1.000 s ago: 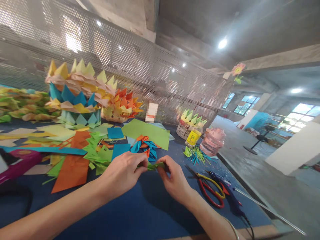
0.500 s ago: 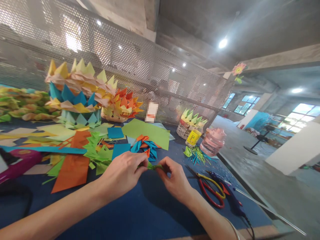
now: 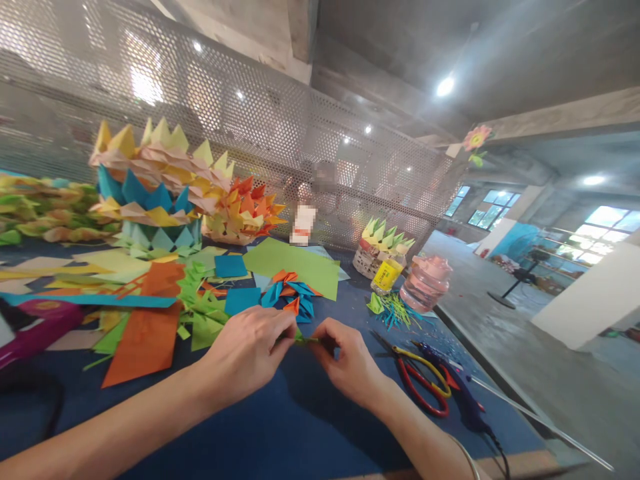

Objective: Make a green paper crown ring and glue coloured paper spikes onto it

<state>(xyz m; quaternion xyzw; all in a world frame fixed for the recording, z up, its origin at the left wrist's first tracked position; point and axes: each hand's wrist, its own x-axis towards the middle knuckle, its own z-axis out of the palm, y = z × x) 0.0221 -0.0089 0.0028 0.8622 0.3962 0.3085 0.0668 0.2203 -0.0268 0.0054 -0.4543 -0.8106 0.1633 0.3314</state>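
A small piece of green paper (image 3: 304,340) is stretched between my two hands, mostly covered by the fingers. My left hand (image 3: 257,343) pinches its left end. The right end is pinched by the thumb and fingers of my right hand (image 3: 347,357). Just behind them lies a cluster of folded blue and orange paper (image 3: 289,295). Left of my left hand sits a heap of cut green paper (image 3: 203,303), beside an orange paper strip (image 3: 145,340). To the right of my right hand rest scissors (image 3: 425,383) with red and yellow handles.
Folded-paper baskets (image 3: 160,187) stand at the back left before a perforated metal screen (image 3: 280,140). A yellow-labelled bottle (image 3: 387,275) and a pink-lidded jar (image 3: 426,283) stand right. A corded dark tool (image 3: 467,403) lies by the scissors; a magenta tool (image 3: 45,323) is at far left.
The green paper between my hands has shifted slightly down and less of it shows. My fingers have moved a little; both hands still pinch it. The green heap has shifted slightly right.
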